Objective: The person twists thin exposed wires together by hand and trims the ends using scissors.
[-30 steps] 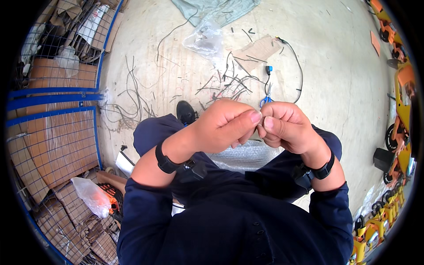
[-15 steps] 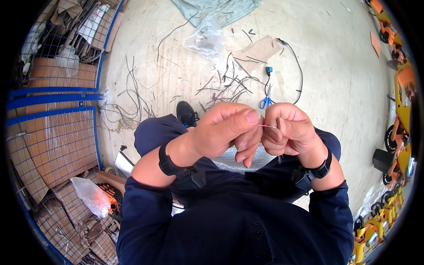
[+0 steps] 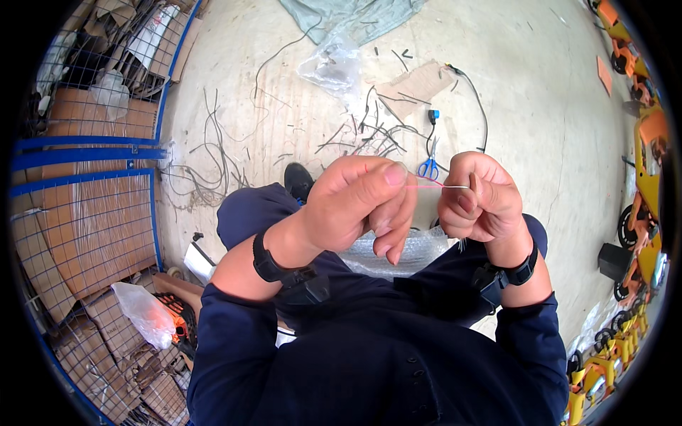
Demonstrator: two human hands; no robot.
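My left hand (image 3: pixel 355 206) and my right hand (image 3: pixel 483 202) are raised over my lap, a short gap between them. A thin red wire (image 3: pixel 426 186) spans the gap, pinched at the left between thumb and forefinger. At the right, its pale, thinner end lies in my curled fingers. A few thin strands dangle below my right hand. Blue-handled scissors (image 3: pixel 428 167) lie on the floor beyond my hands, beside a cord with a blue-topped connector (image 3: pixel 434 116). Bubble wrap (image 3: pixel 383 248) is between my legs.
Scattered dark wire offcuts, cardboard (image 3: pixel 415 89), a clear bag (image 3: pixel 330 67) and a greenish sheet (image 3: pixel 352 14) lie ahead. At left stand blue mesh cages (image 3: pixel 85 234) of cardboard and an orange-and-black item in a bag. Yellow-orange wheeled frames (image 3: pixel 646 177) line the right edge.
My hands have moved apart, the right one rightward and a little up, exposing a length of red wire between them. The fingers of my left hand have loosened below the pinch.
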